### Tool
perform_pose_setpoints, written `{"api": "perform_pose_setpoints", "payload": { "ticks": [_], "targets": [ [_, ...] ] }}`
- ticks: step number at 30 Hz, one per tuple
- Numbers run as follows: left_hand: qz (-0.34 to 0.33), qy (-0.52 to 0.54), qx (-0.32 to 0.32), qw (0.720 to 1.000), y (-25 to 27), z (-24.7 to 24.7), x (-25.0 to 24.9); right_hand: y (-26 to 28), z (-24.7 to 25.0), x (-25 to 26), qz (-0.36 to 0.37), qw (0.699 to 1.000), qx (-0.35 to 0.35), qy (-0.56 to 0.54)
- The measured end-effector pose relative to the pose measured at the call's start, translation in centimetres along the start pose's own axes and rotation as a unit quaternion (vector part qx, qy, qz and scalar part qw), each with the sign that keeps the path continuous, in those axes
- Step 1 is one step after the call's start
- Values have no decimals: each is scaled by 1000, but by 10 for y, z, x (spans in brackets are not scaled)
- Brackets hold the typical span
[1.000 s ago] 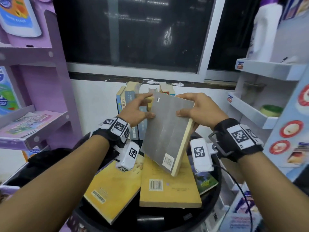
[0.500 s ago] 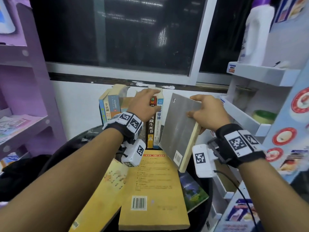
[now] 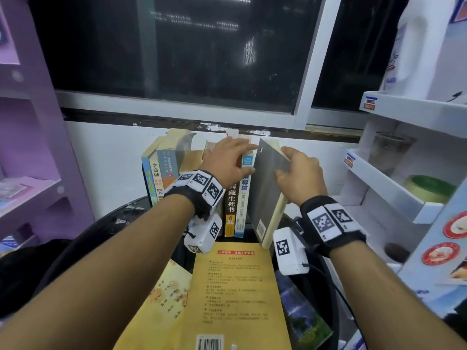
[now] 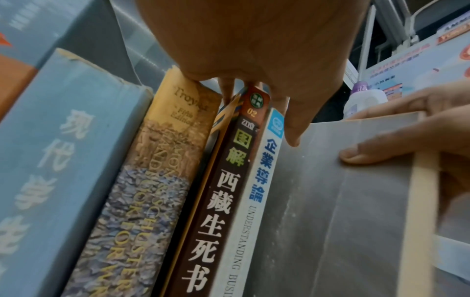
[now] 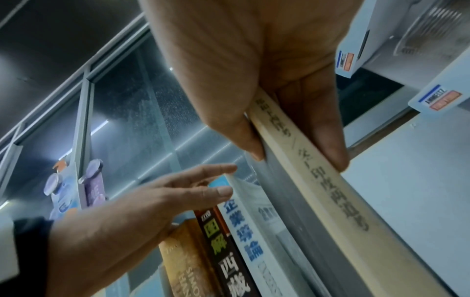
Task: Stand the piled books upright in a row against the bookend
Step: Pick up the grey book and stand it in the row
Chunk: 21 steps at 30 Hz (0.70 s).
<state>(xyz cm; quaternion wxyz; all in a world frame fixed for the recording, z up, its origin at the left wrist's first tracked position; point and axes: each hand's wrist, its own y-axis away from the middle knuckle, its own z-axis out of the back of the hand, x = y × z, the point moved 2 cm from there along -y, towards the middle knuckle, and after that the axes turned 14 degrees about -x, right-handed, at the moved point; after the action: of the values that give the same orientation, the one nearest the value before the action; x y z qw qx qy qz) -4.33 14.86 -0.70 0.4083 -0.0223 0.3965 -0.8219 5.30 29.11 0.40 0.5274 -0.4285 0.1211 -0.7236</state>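
Note:
Several books stand upright in a row (image 3: 161, 173) at the back of a round black table (image 3: 121, 218). My left hand (image 3: 227, 157) rests with fairly straight fingers on their tops, its thumb (image 4: 292, 124) beside the white-spined book (image 3: 243, 198). My right hand (image 3: 300, 173) grips a grey-covered book (image 3: 267, 193) by its upper spine (image 5: 318, 180), thumb on the cover. The grey book stands nearly upright at the row's right end, leaning against the white-spined book. A yellow book (image 3: 235, 294) lies flat in front, over another yellow book (image 3: 166, 294) and a green one (image 3: 303, 314). I cannot make out the bookend.
A purple shelf unit (image 3: 32, 147) stands at the left. A white shelf unit (image 3: 394, 188) stands close on the right, holding a glass (image 3: 389, 152) and a green tape roll (image 3: 429, 188). A dark window (image 3: 177, 59) and a white wall sit behind the row.
My right hand carried the grey book from above the pile back to the row's right end and turned it upright. My left hand left it and settled on the book tops.

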Motion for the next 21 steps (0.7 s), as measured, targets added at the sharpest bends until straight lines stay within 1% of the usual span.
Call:
{"api": "perform_pose_setpoints", "payload": {
  "ticks": [4,10,15,18,21],
  "targets": [
    [-36,-33,-15,999,0,-6,5,-3,-21,2,-1,1000,-10,-6],
    [-37,-26,-35,998,1,-7,9,-7,-46,5,13,1000,-21,-12],
    [-24,-9,-42,999,0,-5,13,-8,-61,2,8,1000,1,-26],
    [-24,-7,-44,999,0,-5,14,-6,-67,0,13,999,27,-41],
    [-22,-2,-44,999,0,-5,14,-6,-71,-3,2,997,43,-57]
  ]
}}
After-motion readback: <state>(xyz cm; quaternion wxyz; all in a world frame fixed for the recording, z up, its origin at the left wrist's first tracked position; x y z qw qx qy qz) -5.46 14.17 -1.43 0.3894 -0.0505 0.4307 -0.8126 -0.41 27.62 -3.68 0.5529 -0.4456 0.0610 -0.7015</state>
